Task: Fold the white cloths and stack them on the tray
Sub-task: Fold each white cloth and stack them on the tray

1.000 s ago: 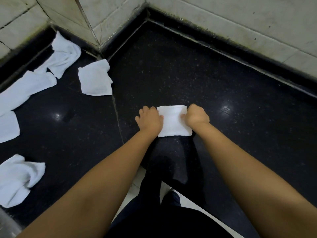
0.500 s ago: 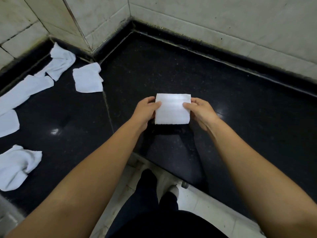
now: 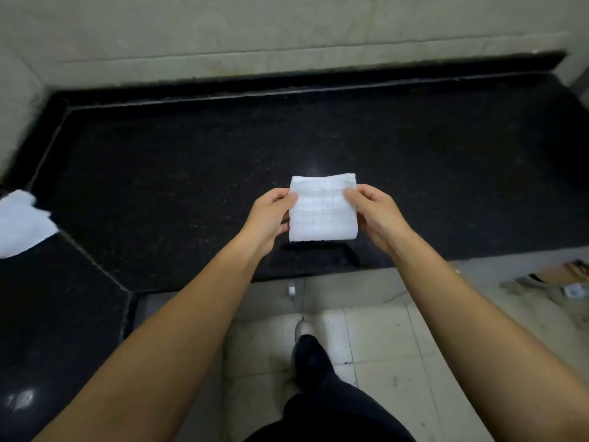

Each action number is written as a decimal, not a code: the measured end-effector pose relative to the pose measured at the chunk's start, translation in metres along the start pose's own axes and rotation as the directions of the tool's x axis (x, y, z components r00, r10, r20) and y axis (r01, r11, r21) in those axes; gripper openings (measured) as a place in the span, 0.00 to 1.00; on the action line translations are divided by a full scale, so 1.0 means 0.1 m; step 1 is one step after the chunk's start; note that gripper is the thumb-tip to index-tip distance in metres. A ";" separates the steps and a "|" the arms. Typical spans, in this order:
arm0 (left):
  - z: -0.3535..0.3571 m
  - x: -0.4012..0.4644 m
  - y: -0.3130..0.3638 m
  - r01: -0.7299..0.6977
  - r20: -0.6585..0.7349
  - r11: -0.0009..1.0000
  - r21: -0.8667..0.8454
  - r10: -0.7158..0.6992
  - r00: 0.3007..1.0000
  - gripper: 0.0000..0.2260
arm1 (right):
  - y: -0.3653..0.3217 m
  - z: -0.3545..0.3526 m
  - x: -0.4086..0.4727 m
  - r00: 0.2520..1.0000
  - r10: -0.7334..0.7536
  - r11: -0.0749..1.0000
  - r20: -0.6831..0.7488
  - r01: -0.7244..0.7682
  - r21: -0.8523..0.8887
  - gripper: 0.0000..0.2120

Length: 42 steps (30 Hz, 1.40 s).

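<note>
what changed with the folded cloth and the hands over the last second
The small folded white cloth came up off the black polished stone counter, where both hands had pressed it flat. The left hand and right hand now pinch its side edges and hold it in the air. The view swung right, so just one loose white cloth shows at the left edge. The cloth stayed folded square, a hand on each side.
</note>
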<state>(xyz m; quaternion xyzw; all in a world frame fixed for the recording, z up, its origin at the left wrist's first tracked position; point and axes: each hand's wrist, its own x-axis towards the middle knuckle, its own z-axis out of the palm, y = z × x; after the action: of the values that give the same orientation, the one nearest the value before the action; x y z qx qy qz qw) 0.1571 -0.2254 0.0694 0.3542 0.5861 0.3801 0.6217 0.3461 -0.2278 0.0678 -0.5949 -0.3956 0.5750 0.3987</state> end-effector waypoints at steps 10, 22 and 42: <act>2.00 -0.45 -0.38 -0.026 0.449 0.976 0.216 -0.076 0.890 0.07 | 0.54 -1.79 -1.35 0.889 0.063 0.988 -0.454 0.009 0.154 0.07; 5.18 -1.10 -0.63 -0.265 0.606 0.922 0.284 0.042 0.794 0.03 | 0.68 -4.62 -2.36 0.747 0.024 0.981 -0.664 0.109 0.159 0.09; 8.83 0.08 0.44 -0.419 0.583 0.906 -0.050 0.367 0.724 0.07 | -0.61 -8.26 -0.91 0.717 -0.207 0.963 -0.666 0.270 -0.008 0.10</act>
<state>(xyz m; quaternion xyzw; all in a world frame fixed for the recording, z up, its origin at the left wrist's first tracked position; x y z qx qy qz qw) 1.0360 -0.1937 0.1594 0.5952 0.2953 0.3515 0.6595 1.1688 -0.3057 0.1746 -0.6849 -0.2760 0.2882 0.6097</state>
